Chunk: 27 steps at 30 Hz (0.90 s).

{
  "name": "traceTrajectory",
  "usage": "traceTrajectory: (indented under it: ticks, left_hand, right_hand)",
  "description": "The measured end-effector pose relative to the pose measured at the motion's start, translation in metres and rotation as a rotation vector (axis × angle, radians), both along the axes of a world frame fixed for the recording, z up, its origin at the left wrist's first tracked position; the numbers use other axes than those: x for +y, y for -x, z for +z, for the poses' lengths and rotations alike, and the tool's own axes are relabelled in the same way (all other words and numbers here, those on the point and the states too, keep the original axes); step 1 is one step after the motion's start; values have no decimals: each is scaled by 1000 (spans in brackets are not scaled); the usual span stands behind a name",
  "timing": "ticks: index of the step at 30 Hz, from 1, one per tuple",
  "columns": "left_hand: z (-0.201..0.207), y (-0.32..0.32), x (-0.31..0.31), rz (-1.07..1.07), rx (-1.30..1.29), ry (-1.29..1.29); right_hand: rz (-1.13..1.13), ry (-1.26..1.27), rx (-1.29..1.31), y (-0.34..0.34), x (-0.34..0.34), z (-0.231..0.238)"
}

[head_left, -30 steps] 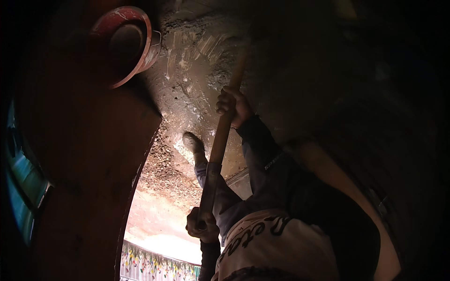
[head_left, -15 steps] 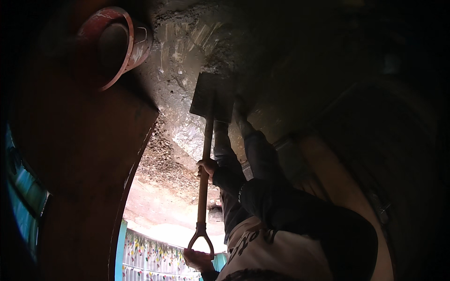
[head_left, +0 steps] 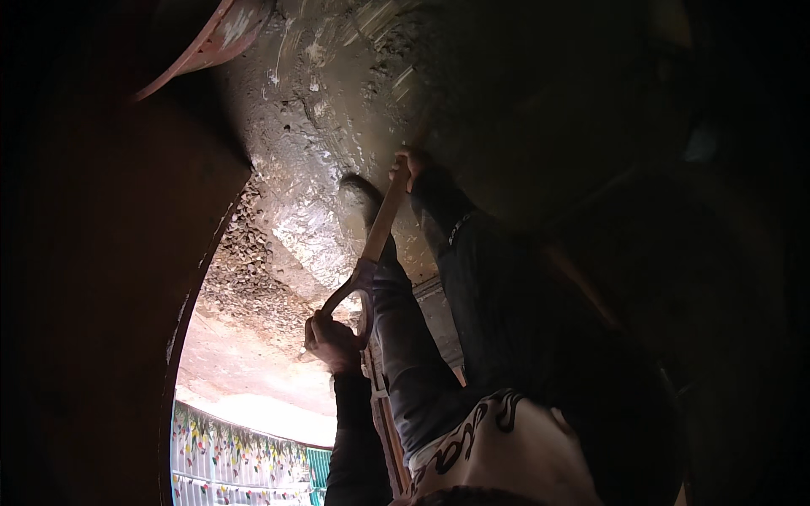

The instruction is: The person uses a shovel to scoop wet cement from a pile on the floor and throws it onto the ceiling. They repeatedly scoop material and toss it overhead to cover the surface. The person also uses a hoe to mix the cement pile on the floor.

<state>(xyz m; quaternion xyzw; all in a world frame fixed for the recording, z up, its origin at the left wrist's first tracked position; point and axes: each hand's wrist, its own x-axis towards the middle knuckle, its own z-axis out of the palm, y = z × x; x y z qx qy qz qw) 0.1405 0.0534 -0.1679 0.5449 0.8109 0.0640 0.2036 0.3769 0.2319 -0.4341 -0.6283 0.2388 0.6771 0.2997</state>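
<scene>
A shovel with a wooden shaft (head_left: pixel 386 221) slants up and away in front of me. My left hand (head_left: pixel 334 340) is closed around its D-shaped handle (head_left: pixel 361 282). Farther along, my right hand (head_left: pixel 409 167) wraps around the shaft. The blade end is lost in the dark beyond my right hand. Below the shovel lies a wet floor (head_left: pixel 312 126), streaked with grey mud or mortar. My foot (head_left: pixel 361 191) stands on that floor, just left of the shaft.
A reddish tub (head_left: pixel 228 42) is cut off at the upper left. A large dark panel (head_left: pixel 93 295) fills the left side, its edge beside scattered gravel (head_left: pixel 240 253). Beyond, in bright light, is a wall with a leaf pattern (head_left: pixel 240 455). Deep shadow covers the right.
The shovel has gone forward and tilted to the right, its blade passing into shadow. Both my hands have moved forward with it. The tub has shifted toward the upper edge of the picture.
</scene>
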Motion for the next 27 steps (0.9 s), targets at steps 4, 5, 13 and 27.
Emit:
traceTrajectory:
  ticks: [4,5,13,27]
  left_hand:
    - [-52,-27,-23,196,-89,-133]
    - [-52,-32,-21,551,-375,9]
    - [-41,-43,-35,1196,-559,88]
    - [21,-27,-52,1406,-558,1]
  right_hand:
    - [223,94,-138,-24,10,-19]
    - [213,50,-133,-32,12,-16]
    - [44,49,-41,-35,8,-25]
    - [-13,78,19,-6,-48,45]
